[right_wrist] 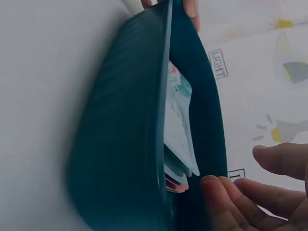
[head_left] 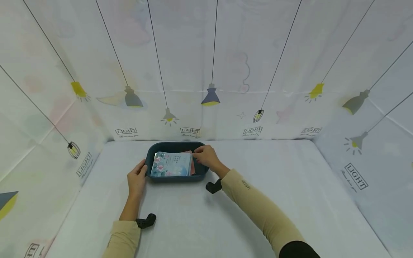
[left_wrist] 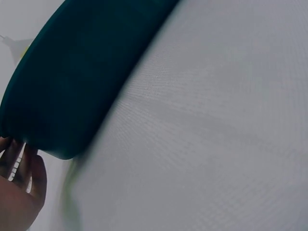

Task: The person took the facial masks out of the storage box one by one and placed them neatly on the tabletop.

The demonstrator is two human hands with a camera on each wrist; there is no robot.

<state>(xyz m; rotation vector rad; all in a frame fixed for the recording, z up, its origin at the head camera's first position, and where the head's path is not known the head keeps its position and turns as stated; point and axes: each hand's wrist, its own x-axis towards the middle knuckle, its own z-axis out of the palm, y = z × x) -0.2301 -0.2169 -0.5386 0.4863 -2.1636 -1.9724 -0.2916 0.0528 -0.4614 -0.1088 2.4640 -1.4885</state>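
A dark teal plastic bin point(head_left: 176, 179) stands on the white table. Inside lies a small stack of thin booklets point(head_left: 171, 164), the top cover pale blue with pink flowers; a reddish one shows beneath. At the bin's left end my left hand point(head_left: 137, 181) holds the rim, and its fingers point(left_wrist: 38, 175) show against the bin's end in the left wrist view. My right hand point(head_left: 208, 158) reaches over the right end, fingertips close to the booklets' right edge. From the right wrist, its thumb point(right_wrist: 281, 159) stands apart from the fingers, with nothing between them.
The white table point(head_left: 277, 193) runs up to a pale back wall sheet point(head_left: 180, 53) printed with hanging lamps. Black wrist mounts point(head_left: 146, 221) sit on both forearms. The bin is close to the table's back edge.
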